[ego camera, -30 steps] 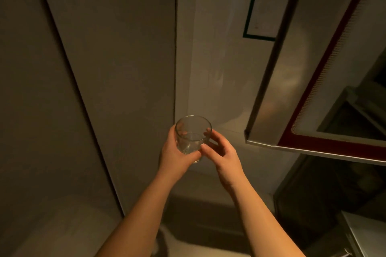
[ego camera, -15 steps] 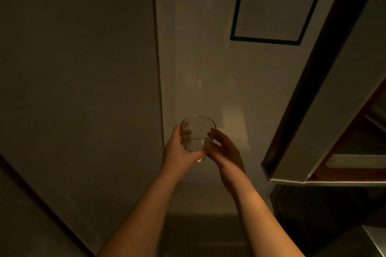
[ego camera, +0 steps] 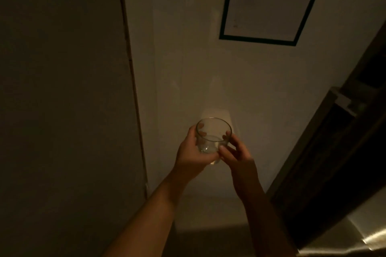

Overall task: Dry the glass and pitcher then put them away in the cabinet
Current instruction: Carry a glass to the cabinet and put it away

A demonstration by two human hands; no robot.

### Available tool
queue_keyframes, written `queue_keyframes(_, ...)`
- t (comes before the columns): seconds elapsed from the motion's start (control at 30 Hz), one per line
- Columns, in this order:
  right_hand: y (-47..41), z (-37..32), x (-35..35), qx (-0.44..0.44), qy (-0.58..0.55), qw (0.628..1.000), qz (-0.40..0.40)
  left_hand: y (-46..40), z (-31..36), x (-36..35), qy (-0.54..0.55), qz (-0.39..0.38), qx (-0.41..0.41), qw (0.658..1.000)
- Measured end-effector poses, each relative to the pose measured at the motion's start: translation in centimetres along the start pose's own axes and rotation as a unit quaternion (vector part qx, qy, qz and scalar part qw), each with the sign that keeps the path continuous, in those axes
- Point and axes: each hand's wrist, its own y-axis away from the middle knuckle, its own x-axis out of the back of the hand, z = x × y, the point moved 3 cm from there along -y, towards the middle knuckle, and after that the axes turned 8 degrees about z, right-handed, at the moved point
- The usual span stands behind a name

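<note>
Progress: I judge I am in the putting-away half for the glass; no cloth is in view, so its drying looks finished, though I cannot confirm that.
Left to do: set the glass in the cabinet, whose dark opening shows at my right; the pitcher is not in view, so its drying and storing seem still ahead.
Glass, place: held up in front of me against the pale wall, between both hands, clear of the cabinet and to its left.
Glass, look: a short, clear, straight-sided tumbler, mouth tilted toward me, rim whole, thick base catching a little light; I see no water or drops, but the room is dim.
Left hand: wrapped round the left side and base, fingers curled behind the wall and showing through it.
Right hand: fingers and thumb pinch the right side near the rim and lower wall.
Around: a dark-framed square panel sits high on the wall; a door edge runs down at left.
</note>
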Motion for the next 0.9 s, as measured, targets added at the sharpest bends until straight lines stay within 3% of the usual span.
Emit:
queue_keyframes(0.4, -8.2, -0.2, 5.8, 0.014, -0.024, 0.994, 0.103, -8.3, -0.2, -9.9, -0.009, -0.111, -0.019, 0.994)
queue_keyframes(0.9, -8.8, -0.2, 12.3, 0.047, -0.008, 0.958, 0.284, -9.4, -0.4, -19.6, 0.037, -0.279, -0.012, 0.960)
